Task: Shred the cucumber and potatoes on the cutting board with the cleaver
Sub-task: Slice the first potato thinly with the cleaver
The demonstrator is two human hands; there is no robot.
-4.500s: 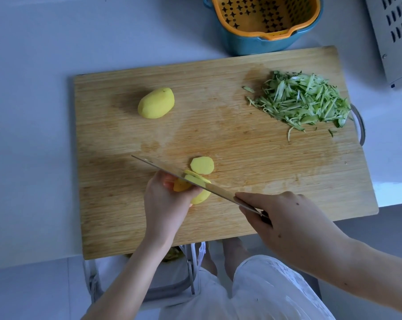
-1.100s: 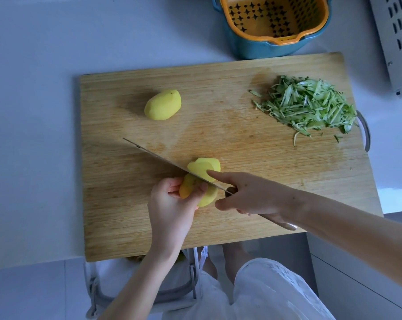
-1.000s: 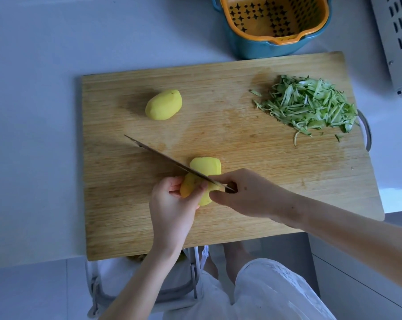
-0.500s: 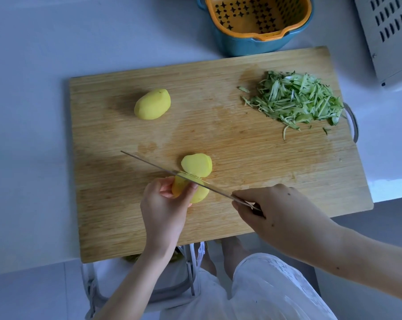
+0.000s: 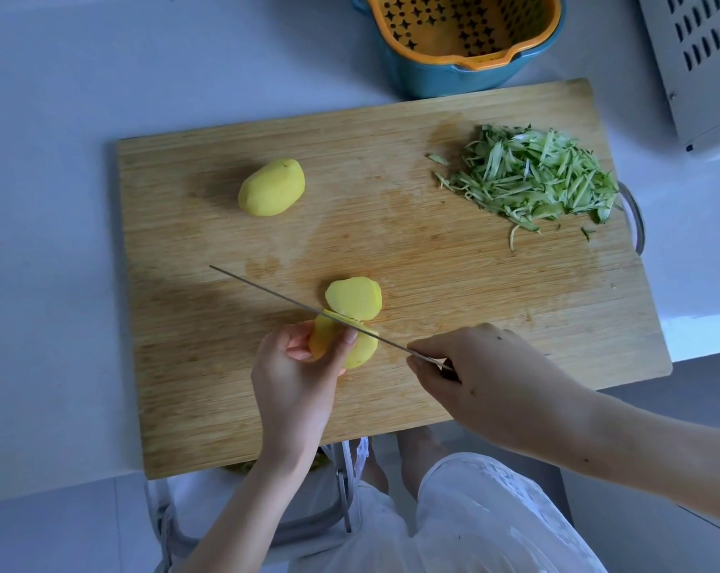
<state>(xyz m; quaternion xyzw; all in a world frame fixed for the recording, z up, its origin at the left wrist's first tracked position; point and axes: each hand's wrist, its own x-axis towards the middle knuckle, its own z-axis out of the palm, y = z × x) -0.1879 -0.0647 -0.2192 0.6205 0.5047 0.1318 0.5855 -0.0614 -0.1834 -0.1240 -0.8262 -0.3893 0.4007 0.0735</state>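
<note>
On the rectangular bamboo cutting board [image 5: 432, 258], well apart from the green shredded cucumber heap [image 5: 532, 179], the right hand [image 5: 486, 378] is wrapped round the heel of the thin steel cleaver [image 5: 267, 293] and the left hand [image 5: 296, 386] pinches the half-sliced yellow peeled potato [image 5: 364, 351], which could roll, bringing that hand under the edge.

The wooden cutting board [image 5: 432, 258] lies flat, damp-stained in the middle. Thin green cucumber shreds [image 5: 532, 179] are heaped at its far right corner. A whole peeled potato [image 5: 272, 188] lies far left. Near the front edge the left hand [image 5: 296, 378] grips a partly sliced potato [image 5: 364, 350], and cut slices [image 5: 354, 297] lie flat just beyond it. The cleaver [image 5: 275, 294], seen edge-on, crosses between the two, held by the right hand [image 5: 486, 378].
</note>
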